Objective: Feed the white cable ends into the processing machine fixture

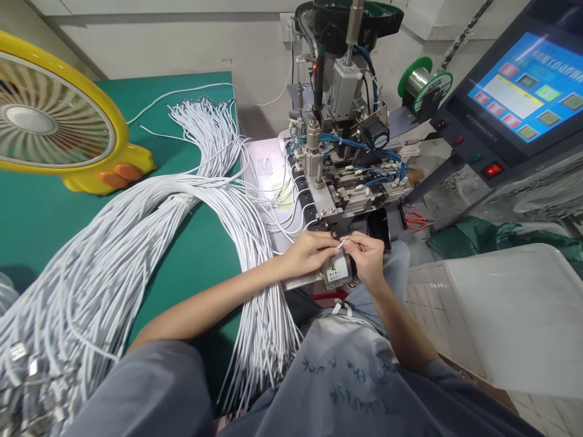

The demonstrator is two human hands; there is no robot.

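Left hand (312, 252) and right hand (368, 260) pinch a wire (341, 243), fingers almost closed, on the near side of the machine (344, 88); it might slip if the pinch is too loose

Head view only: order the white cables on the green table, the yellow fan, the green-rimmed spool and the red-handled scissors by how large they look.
Largest to smallest:
1. White cables, taken together
2. Yellow fan, cut off at the left edge
3. Green-rimmed spool
4. Red-handled scissors
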